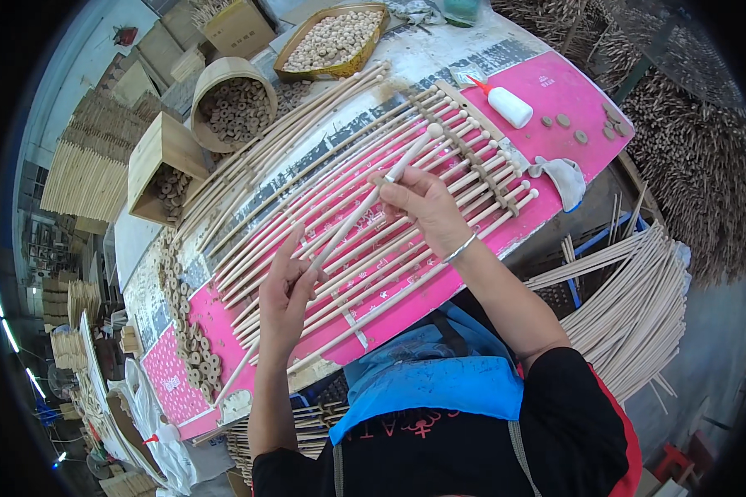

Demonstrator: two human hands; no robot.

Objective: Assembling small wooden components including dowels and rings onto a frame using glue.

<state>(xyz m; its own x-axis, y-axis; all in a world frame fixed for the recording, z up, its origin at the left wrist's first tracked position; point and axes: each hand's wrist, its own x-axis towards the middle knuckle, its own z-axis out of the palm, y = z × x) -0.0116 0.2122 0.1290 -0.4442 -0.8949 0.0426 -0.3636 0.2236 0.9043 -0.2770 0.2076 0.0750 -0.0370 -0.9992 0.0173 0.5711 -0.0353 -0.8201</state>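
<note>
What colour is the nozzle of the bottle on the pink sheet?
The nozzle is red; head view.

Hot pink sheeting (501, 79) with white printed motifs, beneath pale wooden rods.
The held rod (355, 219) is whitish beige, its ball (434, 130) cream; the wooden rings (205, 364) are grey-brown. A white squeeze bottle (511, 108) has a red nozzle (478, 84). The worktop (443, 43) is patchy white and dark grey; the apron (427, 393) is bright blue, the black shirt (584, 422) red-edged, the bracelet (460, 248) silvery.

Bears pink sheets (593, 103), slender rods (307, 116), loose brown rings (199, 360) and a tray (333, 71) of pale beads (336, 37) across a worn surface (456, 41).
</note>
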